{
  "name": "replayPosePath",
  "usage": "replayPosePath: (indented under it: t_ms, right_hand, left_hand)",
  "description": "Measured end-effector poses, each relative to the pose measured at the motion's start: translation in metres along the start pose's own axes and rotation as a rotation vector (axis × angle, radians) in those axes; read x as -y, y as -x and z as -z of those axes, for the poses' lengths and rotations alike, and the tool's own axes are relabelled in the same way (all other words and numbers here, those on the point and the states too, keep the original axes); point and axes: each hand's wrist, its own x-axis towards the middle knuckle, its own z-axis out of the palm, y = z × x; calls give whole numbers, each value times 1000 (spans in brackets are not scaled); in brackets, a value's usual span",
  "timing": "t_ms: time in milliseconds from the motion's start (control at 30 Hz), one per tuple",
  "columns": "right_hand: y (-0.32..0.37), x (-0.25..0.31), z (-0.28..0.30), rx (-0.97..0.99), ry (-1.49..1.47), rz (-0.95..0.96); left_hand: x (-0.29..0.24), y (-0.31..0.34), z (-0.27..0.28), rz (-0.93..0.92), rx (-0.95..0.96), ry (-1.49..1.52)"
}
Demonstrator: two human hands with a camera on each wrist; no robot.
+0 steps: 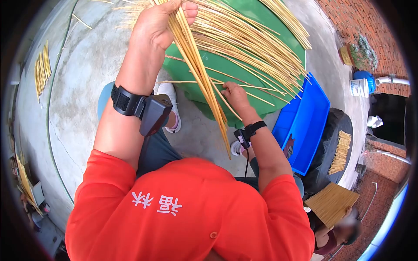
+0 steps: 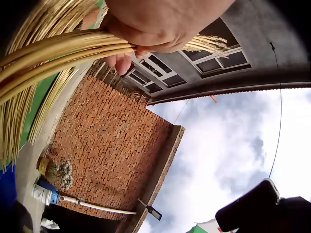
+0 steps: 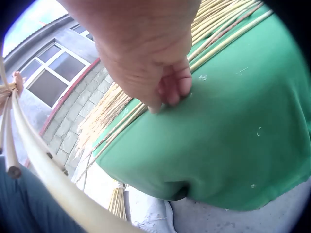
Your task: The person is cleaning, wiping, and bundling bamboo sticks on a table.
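My left hand [image 1: 159,28], raised at the upper left of the head view, grips a bundle of long yellow stalks [image 1: 191,52]. The bundle's lower ends slant down in front of the red shirt, and its feathery tops [image 2: 206,44] stick out past the hand in the left wrist view. Low over the green cloth [image 3: 228,131], my right hand [image 1: 237,98] has its fingers curled and pinches at a thin stalk [image 3: 119,128]. That stalk runs under the hand, where the fingers hide part of it. Many more loose stalks [image 1: 257,48] lie side by side on the cloth beyond.
A blue plastic bin [image 1: 309,126] stands right of the cloth. Behind it, short stalks [image 1: 340,152] lie on a black cover [image 1: 324,143]. Another person holds a flat straw-coloured panel [image 1: 333,204] at lower right. A hose [image 1: 51,143] crosses the concrete floor on the left.
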Motion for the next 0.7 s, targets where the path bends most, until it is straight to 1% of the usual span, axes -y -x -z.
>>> replayPosePath:
  t_ms: [67,100,200,267,333,367,400,467,500,533,600,700]
  right_hand:
    - [-17,-6,-7,-229,92,26]
    - [-26,-6,-5,-226,113,-44]
    - [-42,-12,5,-252,86,-84]
    - [-49,-19,13,-246,65,-66]
    - [-57,-27,24,-294,29,-145]
    - [-61,-39,24,-381,79,-123]
    - [-64,-46,27,-373,77,-124]
    - [-69,-56,31,-451,217,-156]
    - [-70,-60,30,-461,282,-129]
    - [-71,-64,30,-464,279,-128]
    - [-76,-67,30,-356,388,-66]
    - [-77,-67,29,-353,444,-23]
  left_hand:
    - [-9,18,-27,-6,-38,-130]
    - [-13,21,-41,-7,-54,-194]
    - [-7,13,-32,-32,-74,-259]
    - [-1,15,-34,-60,-65,-254]
    - [3,17,-35,-79,-57,-189]
    - [7,19,-38,-74,-107,-176]
    - [10,20,-39,-71,-114,-176]
    - [15,21,-42,-64,-120,-179]
    - [16,23,-48,-80,-168,-202]
    - [17,25,-52,-83,-167,-206]
    - [17,26,-55,-67,-188,-221]
    - [22,24,-55,-73,-182,-192]
